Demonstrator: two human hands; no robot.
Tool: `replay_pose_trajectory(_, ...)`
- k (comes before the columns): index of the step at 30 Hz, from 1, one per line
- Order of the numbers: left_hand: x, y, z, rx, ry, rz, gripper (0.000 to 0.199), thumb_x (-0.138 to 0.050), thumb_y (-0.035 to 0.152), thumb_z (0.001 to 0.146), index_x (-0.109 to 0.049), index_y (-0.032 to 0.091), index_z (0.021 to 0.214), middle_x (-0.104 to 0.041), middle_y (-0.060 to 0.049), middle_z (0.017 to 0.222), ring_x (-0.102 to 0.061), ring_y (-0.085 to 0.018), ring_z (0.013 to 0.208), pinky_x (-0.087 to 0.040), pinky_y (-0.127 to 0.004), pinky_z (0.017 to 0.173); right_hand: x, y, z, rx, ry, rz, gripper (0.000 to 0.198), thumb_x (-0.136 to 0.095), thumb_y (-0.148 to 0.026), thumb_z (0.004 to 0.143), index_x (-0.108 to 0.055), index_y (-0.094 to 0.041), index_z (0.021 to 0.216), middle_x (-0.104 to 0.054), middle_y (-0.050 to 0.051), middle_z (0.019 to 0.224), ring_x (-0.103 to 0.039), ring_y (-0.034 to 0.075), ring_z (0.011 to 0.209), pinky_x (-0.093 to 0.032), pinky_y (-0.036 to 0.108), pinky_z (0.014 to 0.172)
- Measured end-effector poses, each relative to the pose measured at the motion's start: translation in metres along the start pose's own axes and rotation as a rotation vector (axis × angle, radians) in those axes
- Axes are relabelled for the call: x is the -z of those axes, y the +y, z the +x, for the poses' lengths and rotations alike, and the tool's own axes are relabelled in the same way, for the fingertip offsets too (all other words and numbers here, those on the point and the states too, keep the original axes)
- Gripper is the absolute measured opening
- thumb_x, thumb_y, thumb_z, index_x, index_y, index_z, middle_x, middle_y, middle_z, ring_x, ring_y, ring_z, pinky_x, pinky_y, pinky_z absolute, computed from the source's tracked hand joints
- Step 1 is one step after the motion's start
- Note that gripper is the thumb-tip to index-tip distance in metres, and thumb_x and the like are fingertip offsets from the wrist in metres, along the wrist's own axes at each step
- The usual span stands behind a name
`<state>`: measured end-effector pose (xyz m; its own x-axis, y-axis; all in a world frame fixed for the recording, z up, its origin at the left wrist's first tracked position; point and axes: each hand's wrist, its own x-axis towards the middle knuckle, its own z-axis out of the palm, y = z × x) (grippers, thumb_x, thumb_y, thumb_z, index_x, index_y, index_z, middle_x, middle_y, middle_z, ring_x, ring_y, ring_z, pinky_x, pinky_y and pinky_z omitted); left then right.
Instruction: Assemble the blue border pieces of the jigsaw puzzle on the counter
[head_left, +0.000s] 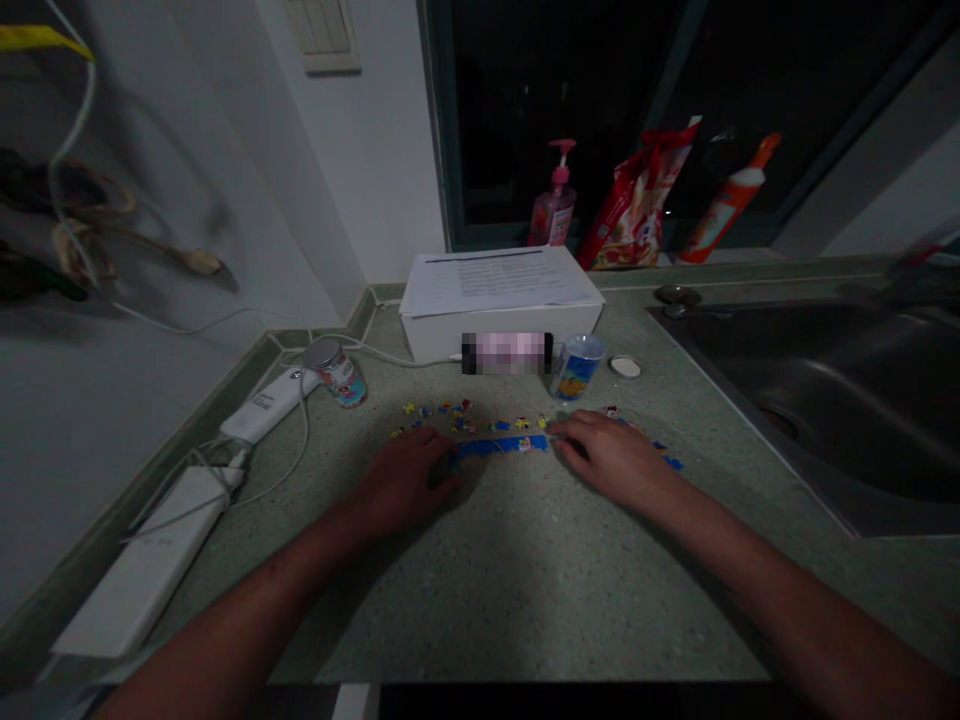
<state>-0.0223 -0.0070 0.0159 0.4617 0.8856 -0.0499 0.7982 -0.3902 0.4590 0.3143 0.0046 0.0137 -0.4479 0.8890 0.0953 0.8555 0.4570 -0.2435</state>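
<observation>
A joined row of blue jigsaw puzzle pieces [491,447] lies on the counter between my hands. My left hand [409,478] rests at the row's left end, thumb apart from the curved fingers; some fingertips are hidden. At the right end is my right hand [611,450], its fingertips by the last piece and its thumb apart. I see nothing held in either hand. Loose, mostly yellow puzzle pieces [521,424] lie just behind the row. More loose blue pieces [673,462] are beyond my right hand, partly covered by it.
Behind the pieces stand a blue can [577,368], its round lid [625,367], a phone [507,353] and a white box [502,285] with papers. A capped jar [336,372] and white power strips [161,560] with cables are left. A sink [825,400] borders the right.
</observation>
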Motion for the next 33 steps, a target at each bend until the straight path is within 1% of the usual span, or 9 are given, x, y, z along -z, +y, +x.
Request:
replay_pose_trajectory(4,-0.001,-0.001,0.000,-0.003,0.010,-0.021,0.023,-0.073,0.035,0.096,-0.075,0.029,0.118,-0.071,-0.010,0.116,-0.065,-0.034,0.108,-0.055,-0.054,0.099,0.002,-0.001,0.000,-0.002,-0.005,-0.003,0.025,-0.057,-0.022,0.109,-0.080,-0.022,0.118,-0.082,0.010,0.114,-0.078,0.028,0.108,-0.060,0.042,0.093)
replay_pose_trajectory(9,0.002,0.003,0.001,0.031,-0.017,0.043,0.018,-0.071,0.034,0.096,-0.073,0.027,0.113,-0.070,-0.008,0.111,-0.065,-0.031,0.103,-0.054,-0.049,0.095,0.003,-0.001,0.001,-0.012,-0.015,-0.008,0.024,-0.058,-0.022,0.108,-0.081,-0.022,0.117,-0.082,0.010,0.113,-0.078,0.027,0.107,-0.060,0.041,0.093)
replay_pose_trajectory(12,0.000,0.003,0.001,0.037,0.002,0.059,0.018,-0.070,0.034,0.096,-0.071,0.027,0.113,-0.070,-0.008,0.108,-0.065,-0.030,0.101,-0.054,-0.048,0.092,0.001,-0.001,0.001,-0.013,-0.026,-0.004,0.025,-0.057,-0.022,0.109,-0.080,-0.021,0.118,-0.082,0.010,0.115,-0.078,0.028,0.110,-0.060,0.042,0.094)
replay_pose_trajectory(15,-0.003,0.000,0.001,0.020,0.044,0.059,0.023,-0.071,0.032,0.095,-0.070,0.028,0.117,-0.070,-0.008,0.107,-0.065,-0.031,0.100,-0.054,-0.049,0.091,-0.001,0.000,0.001,-0.012,-0.020,-0.004,0.025,-0.057,-0.021,0.109,-0.080,-0.022,0.118,-0.082,0.010,0.115,-0.078,0.028,0.109,-0.060,0.043,0.094)
replay_pose_trajectory(20,-0.007,-0.006,0.002,-0.013,0.059,0.053,0.028,-0.071,0.027,0.094,-0.070,0.028,0.122,-0.070,-0.009,0.107,-0.065,-0.031,0.097,-0.054,-0.051,0.089,0.001,-0.001,0.001,-0.010,0.005,-0.010,0.023,-0.060,-0.019,0.107,-0.081,-0.023,0.115,-0.082,0.009,0.113,-0.079,0.028,0.105,-0.061,0.042,0.092)
replay_pose_trajectory(29,-0.002,-0.007,-0.001,-0.075,0.084,0.117,0.023,-0.070,0.027,0.097,-0.077,0.025,0.119,-0.072,-0.010,0.111,-0.069,-0.033,0.102,-0.056,-0.051,0.089,0.002,-0.003,0.001,-0.031,-0.028,-0.005,0.023,-0.060,-0.020,0.108,-0.080,-0.022,0.119,-0.081,0.009,0.114,-0.078,0.028,0.109,-0.060,0.042,0.094)
replay_pose_trajectory(33,0.001,-0.008,-0.002,-0.126,0.056,0.146,0.020,-0.068,0.026,0.100,-0.080,0.027,0.115,-0.074,-0.009,0.111,-0.070,-0.032,0.103,-0.055,-0.049,0.090,0.001,-0.001,0.001,-0.017,-0.028,-0.007,0.024,-0.059,-0.020,0.108,-0.080,-0.021,0.118,-0.081,0.010,0.115,-0.077,0.028,0.109,-0.060,0.043,0.094)
